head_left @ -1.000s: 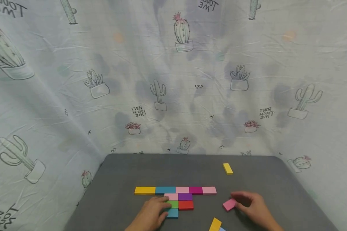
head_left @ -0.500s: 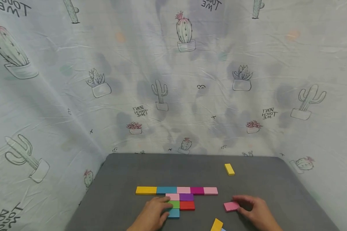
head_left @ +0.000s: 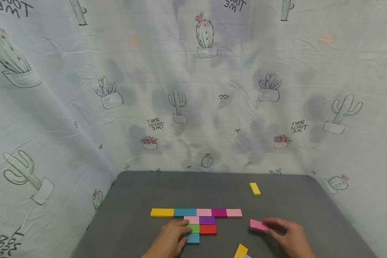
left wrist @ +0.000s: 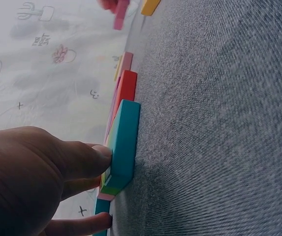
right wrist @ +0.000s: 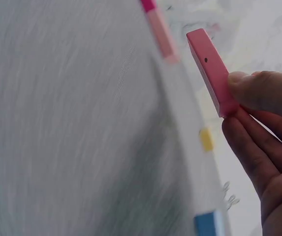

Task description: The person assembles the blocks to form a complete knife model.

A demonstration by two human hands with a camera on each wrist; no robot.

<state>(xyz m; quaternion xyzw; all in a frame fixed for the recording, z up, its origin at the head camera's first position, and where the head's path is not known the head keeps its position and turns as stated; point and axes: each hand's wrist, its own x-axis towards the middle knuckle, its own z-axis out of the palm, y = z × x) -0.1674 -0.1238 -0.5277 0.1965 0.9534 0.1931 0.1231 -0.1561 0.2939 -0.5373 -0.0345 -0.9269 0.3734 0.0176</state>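
My right hand (head_left: 291, 234) pinches a flat pink block (head_left: 257, 225) between thumb and fingertips. In the right wrist view this pink block (right wrist: 210, 64) appears held up off the grey table, with a small dark spot on one face. My left hand (head_left: 169, 238) rests at the left side of a stacked pattern of coloured blocks, fingers stretched over the green block (head_left: 195, 228) and the light pink one (head_left: 191, 219). Its thumb touches the teal block (left wrist: 126, 137). A red block (head_left: 208, 230) and a purple block (head_left: 207, 220) lie alongside.
A row with a yellow block (head_left: 162, 213), a blue block (head_left: 185, 212) and several pinkish ones lies behind the pattern. One yellow block (head_left: 255, 189) lies apart at the back right. Another yellow block (head_left: 241, 251) and a blue piece (head_left: 249, 256) sit at the front.
My right hand has turned the pink block to a flatter angle and lifted it slightly, moving a little right. My left hand has stayed in place on the blocks.
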